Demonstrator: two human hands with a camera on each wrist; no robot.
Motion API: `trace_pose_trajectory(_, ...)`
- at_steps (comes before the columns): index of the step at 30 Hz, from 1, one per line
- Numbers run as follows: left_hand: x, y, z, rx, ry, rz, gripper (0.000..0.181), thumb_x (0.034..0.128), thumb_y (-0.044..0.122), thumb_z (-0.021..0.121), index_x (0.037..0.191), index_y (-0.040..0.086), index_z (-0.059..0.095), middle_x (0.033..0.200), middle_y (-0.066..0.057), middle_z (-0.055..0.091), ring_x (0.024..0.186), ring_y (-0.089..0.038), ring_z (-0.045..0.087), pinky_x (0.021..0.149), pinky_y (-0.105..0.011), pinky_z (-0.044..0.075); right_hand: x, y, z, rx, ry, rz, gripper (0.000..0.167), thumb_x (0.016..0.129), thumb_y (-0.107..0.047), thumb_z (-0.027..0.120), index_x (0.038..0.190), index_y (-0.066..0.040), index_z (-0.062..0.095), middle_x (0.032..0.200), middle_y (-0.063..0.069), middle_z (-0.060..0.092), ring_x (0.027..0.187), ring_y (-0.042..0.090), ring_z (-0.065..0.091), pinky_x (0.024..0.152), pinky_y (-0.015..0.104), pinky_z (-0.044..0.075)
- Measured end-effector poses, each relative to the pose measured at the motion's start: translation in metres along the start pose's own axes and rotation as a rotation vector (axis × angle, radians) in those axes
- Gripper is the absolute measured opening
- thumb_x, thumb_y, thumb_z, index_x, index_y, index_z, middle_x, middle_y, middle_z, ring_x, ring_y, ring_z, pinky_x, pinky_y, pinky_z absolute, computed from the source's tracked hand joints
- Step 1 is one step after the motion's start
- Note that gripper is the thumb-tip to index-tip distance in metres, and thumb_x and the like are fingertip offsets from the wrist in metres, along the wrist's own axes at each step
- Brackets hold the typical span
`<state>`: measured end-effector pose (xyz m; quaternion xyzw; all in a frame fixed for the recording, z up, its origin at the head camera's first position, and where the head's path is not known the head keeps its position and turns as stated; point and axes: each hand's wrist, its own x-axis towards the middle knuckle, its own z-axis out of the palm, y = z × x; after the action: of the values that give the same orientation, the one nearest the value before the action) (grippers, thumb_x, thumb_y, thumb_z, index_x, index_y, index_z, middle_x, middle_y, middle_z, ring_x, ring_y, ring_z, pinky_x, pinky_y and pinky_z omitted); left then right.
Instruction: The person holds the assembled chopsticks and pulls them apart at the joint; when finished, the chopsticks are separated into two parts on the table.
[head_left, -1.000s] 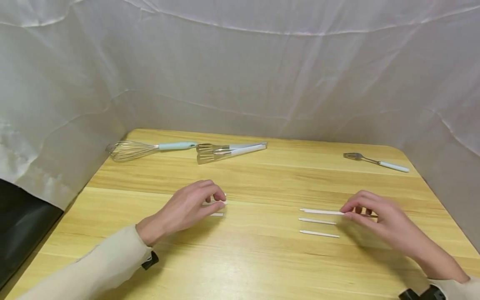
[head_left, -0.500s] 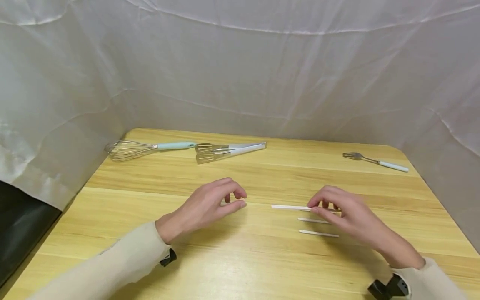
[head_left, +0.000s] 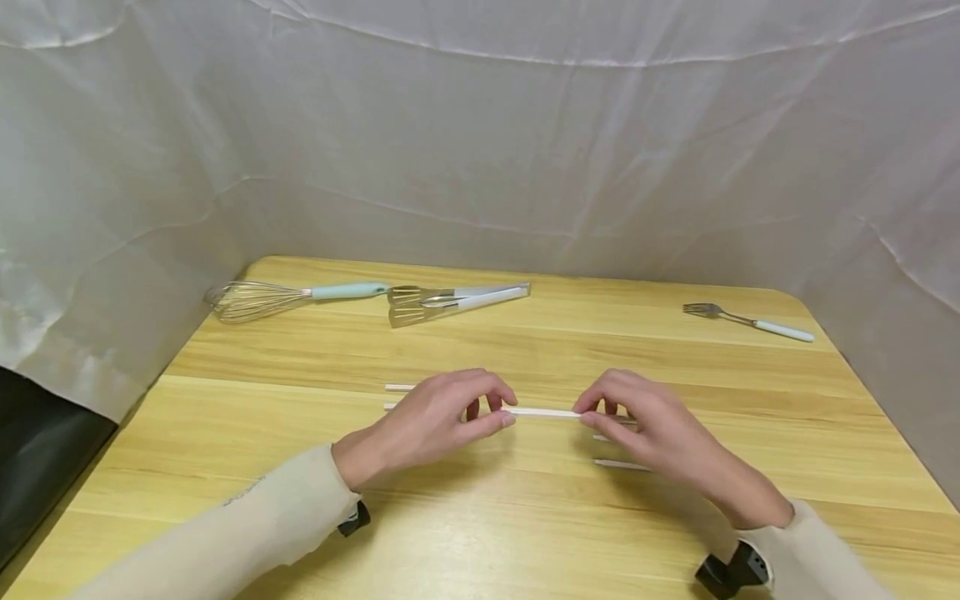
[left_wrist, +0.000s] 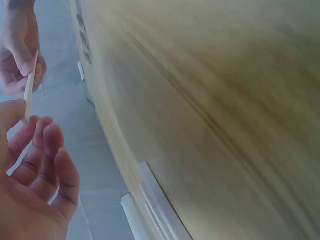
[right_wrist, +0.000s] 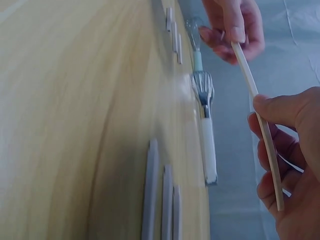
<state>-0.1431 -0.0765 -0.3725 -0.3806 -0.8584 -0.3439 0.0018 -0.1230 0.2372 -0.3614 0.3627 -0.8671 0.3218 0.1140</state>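
Note:
A long, thin white stick [head_left: 546, 412] spans the gap between my two hands, held above the table. My left hand [head_left: 438, 421] pinches its left end between thumb and fingertips. My right hand [head_left: 660, 425] grips it farther along with thumb and fingers. In the right wrist view the stick [right_wrist: 248, 75] looks slightly bowed, and its browner rear part runs across the right palm. Several shorter white sticks lie below: a left group [head_left: 397, 387] partly hidden by the left hand, and a right group [right_wrist: 150, 192] partly behind the right hand in the head view.
At the back left lies a whisk [head_left: 348, 290] with a pale green handle. Beside it are slotted metal tongs [head_left: 480, 297] with white handles. A fork [head_left: 780, 330] rests at the back right. Grey cloth [head_left: 480, 150] hangs behind the wooden table [head_left: 465, 533].
The right hand has carried the stick leftward from above the right group. My left hand has moved right, away from the left group, and now pinches the stick's left end.

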Motion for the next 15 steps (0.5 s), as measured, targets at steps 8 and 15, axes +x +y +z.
trace_pose_trajectory(8, 0.005, 0.006, 0.008, -0.032, 0.007, 0.021, 0.014, 0.1100, 0.030, 0.069, 0.118, 0.021, 0.075, 0.109, 0.009, 0.077, 0.083, -0.003, 0.062, 0.074, -0.022, 0.055, 0.010, -0.009, 0.019, -0.008, 0.015, -0.009, 0.019, 0.097, -0.005, 0.082, 0.103, -0.022, 0.075, 0.096, -0.015, 0.071, 0.083, 0.000, 0.055, 0.065, 0.021, 0.049)
trace_pose_trajectory(15, 0.003, 0.006, 0.004, -0.065, 0.039, -0.022, 0.010, 0.1103, 0.026, 0.068, 0.116, 0.020, 0.074, 0.113, 0.007, 0.078, 0.080, -0.004, 0.062, 0.074, -0.023, 0.056, 0.010, -0.014, 0.024, 0.034, 0.002, 0.125, 0.010, 0.104, -0.013, 0.075, 0.107, -0.022, 0.077, 0.095, -0.016, 0.069, 0.080, 0.002, 0.054, 0.065, 0.023, 0.048)
